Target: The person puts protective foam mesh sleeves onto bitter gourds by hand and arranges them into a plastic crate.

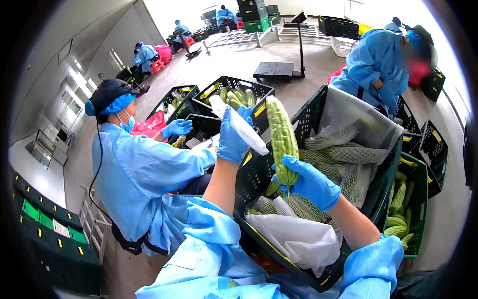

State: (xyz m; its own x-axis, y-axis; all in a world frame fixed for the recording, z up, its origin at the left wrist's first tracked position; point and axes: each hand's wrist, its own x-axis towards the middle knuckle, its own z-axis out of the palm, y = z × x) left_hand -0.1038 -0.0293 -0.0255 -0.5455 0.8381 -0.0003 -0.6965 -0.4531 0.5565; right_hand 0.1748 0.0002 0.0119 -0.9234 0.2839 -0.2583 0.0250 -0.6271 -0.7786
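My right hand [314, 183], in a blue glove, is closed around the lower end of a pale green bitter melon [282, 130], which stands nearly upright above the crate. My left hand [233, 137], also gloved, is closed on a flattened white foam net sleeve [250, 133] to the left of the melon, apart from it. Below both hands is a dark green crate [369, 219], tilted in view. Inside it lie several bitter melons in white foam nets [356, 154]. A translucent plastic liner [359, 112] and a white sheet [294, 236] hang over its edges.
A co-worker [144, 164] sits close on my left beside crates of bitter melons [239, 95]. Another person [373, 60] bends at the upper right. A green crate [416, 219] of unwrapped melons stands at right. A floor scale [275, 71] stands beyond.
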